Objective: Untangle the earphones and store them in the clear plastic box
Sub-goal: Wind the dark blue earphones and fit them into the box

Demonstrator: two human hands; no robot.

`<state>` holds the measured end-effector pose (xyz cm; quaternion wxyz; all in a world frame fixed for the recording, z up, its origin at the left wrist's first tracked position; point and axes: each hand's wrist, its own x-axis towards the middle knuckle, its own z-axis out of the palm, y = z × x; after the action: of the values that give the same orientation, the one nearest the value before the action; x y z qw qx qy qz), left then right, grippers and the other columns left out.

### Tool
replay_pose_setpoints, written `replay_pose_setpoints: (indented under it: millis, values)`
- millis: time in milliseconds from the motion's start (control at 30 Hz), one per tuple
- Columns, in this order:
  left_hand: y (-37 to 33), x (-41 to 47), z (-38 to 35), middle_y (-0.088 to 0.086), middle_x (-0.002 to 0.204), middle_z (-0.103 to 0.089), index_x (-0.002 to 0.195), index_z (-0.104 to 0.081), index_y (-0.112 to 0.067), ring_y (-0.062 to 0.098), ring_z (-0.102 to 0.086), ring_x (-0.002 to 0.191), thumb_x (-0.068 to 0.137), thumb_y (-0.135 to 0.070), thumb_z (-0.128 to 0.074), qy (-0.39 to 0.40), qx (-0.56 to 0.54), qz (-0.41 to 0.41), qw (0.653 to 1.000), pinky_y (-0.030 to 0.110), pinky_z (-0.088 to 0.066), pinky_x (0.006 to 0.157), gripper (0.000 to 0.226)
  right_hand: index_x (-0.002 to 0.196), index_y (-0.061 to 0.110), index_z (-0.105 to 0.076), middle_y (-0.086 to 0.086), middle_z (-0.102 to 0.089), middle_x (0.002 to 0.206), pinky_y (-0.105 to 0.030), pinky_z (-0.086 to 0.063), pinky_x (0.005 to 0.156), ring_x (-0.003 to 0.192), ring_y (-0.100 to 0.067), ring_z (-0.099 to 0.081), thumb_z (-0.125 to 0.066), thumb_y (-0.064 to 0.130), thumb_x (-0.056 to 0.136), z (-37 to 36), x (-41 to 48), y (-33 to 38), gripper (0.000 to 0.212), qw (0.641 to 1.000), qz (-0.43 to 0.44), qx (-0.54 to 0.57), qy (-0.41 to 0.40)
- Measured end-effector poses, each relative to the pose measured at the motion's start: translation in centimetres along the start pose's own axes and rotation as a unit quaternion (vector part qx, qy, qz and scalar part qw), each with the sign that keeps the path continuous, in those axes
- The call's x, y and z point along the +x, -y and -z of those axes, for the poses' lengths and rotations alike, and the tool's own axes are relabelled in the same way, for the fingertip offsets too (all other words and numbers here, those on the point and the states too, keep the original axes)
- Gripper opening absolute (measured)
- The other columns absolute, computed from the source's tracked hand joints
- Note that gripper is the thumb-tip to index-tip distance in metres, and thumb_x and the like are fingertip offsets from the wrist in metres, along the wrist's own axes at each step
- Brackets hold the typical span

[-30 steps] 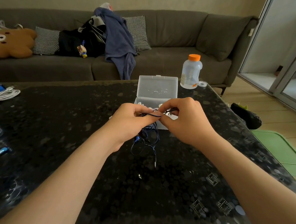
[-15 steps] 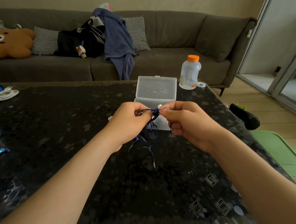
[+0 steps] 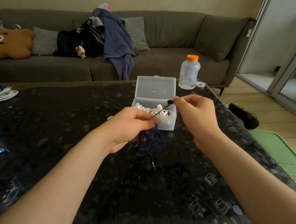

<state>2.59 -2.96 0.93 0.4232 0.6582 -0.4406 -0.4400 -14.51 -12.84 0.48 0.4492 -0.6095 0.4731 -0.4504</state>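
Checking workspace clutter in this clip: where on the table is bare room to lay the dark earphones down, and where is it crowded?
Free: the table between the white cable coil and the clear plastic box, and the near middle below the jack plug. Crowded: the box front, where left hand and right hand hold the dark earphones.

left hand (image 3: 127, 129) gripping, right hand (image 3: 197, 116) pinching

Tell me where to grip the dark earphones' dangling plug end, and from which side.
Probably pinch the plug by its upper end, coming from the right: it hangs upright below the tangle, clear on that side, while the left hand crowds the left.
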Motion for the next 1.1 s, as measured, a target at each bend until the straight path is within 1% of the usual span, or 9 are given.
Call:
replay_pose_setpoints:
  millis: [67,200,367,433,500,600,700,833,1100]
  values:
    - [-0.1,-0.1,0.0,0.007,0.109,-0.080,0.110,-0.082,-0.016,0.019,-0.072,0.100,0.106,-0.012,-0.062,0.007,-0.036,0.027,0.999,0.034,-0.064,0.074,0.021,0.094,0.025,-0.076,0.008,-0.068,0.072,-0.020,-0.047,0.054,0.061,-0.006,-0.059,-0.070,0.021,0.094,0.4,0.4,-0.5,0.007,0.996,0.021,-0.080,-0.015]
    - [-0.9,-0.5,-0.3,0.006,0.108,-0.081,0.118,-0.078,-0.014,0.024,-0.078,0.102,0.109,-0.017,-0.058,0.012,-0.087,0.057,0.995,0.031,-0.062,0.062,0.021,0.121,0.021,-0.073,-0.004,-0.071,0.104,-0.022,-0.051,0.059,0.080,-0.017,-0.067,-0.066,0.009,0.089,0.5,0.7,-0.9,0.035,0.974,-0.052,-0.174,0.135]
    - [-1.2,-0.5,-0.2,0.011,0.108,-0.081,0.122,-0.073,-0.011,0.026,-0.080,0.097,0.110,-0.018,-0.056,-0.010,-0.148,0.052,0.988,0.038,-0.065,0.068,0.022,0.116,0.022,-0.074,-0.004,-0.068,0.118,-0.030,-0.056,0.088,0.102,-0.020,-0.064,-0.066,0.016,0.093,0.5,-0.3,-0.8,0.025,0.928,0.106,-0.347,0.091]
    - [-1.3,-0.4,-0.1,0.013,0.107,-0.081,0.123,-0.072,-0.009,0.027,-0.080,0.097,0.109,-0.015,-0.057,-0.028,-0.179,0.049,0.982,0.043,-0.066,0.075,0.021,0.110,0.023,-0.070,-0.003,-0.068,0.112,-0.027,-0.055,0.082,0.098,-0.018,-0.065,-0.064,0.021,0.097,0.2,-1.0,-0.1,0.014,0.948,0.122,-0.286,0.063]
    - [-1.3,-0.4,0.0,0.015,0.107,-0.081,0.122,-0.072,-0.007,0.029,-0.080,0.098,0.106,-0.008,-0.057,-0.044,-0.197,0.049,0.978,0.046,-0.066,0.081,0.022,0.107,0.023,-0.068,-0.003,-0.073,0.100,-0.038,-0.064,0.078,0.089,-0.019,-0.073,-0.062,0.034,0.099,-0.1,-1.7,0.6,0.015,0.980,0.057,-0.136,0.133]
    - [-1.4,-0.6,0.1,0.013,0.110,-0.080,0.121,-0.073,-0.009,0.027,-0.080,0.099,0.099,0.005,-0.053,-0.041,-0.181,0.029,0.982,0.043,-0.066,0.082,0.033,0.094,0.025,-0.074,0.003,-0.077,0.086,-0.040,-0.066,0.077,0.081,-0.014,-0.076,-0.076,0.054,0.088,0.0,-2.5,1.2,0.030,0.965,0.064,-0.114,0.229]
    - [-1.2,-0.8,0.2,0.008,0.112,-0.081,0.124,-0.072,-0.013,0.022,-0.079,0.102,0.092,0.015,-0.063,-0.033,-0.125,-0.021,0.991,0.039,-0.066,0.082,0.043,0.093,0.028,-0.077,0.007,-0.078,0.082,-0.032,-0.064,0.074,0.075,-0.009,-0.075,-0.086,0.044,0.084,-0.2,-2.4,0.6,0.020,0.955,0.100,-0.170,0.221]
    - [-0.8,-0.6,0.6,0.004,0.116,-0.079,0.133,-0.068,-0.012,0.021,-0.079,0.101,0.083,0.020,-0.074,-0.071,-0.074,-0.052,0.993,0.044,-0.065,0.089,0.060,0.093,0.024,-0.080,0.005,-0.078,0.076,-0.040,-0.066,0.081,0.074,-0.013,-0.076,-0.078,0.018,0.094,0.1,-2.0,0.3,0.007,0.964,0.094,-0.144,0.203]
    - [-1.2,-0.7,0.3,-0.001,0.116,-0.077,0.126,-0.071,-0.020,0.014,-0.079,0.096,0.095,0.013,-0.064,-0.114,-0.023,-0.067,0.991,0.031,-0.064,0.066,0.047,0.117,0.019,-0.059,-0.010,-0.074,0.105,-0.036,-0.065,0.079,0.082,-0.017,-0.080,-0.054,0.028,0.109,-0.5,-2.0,0.7,0.013,0.991,-0.015,0.055,0.122]
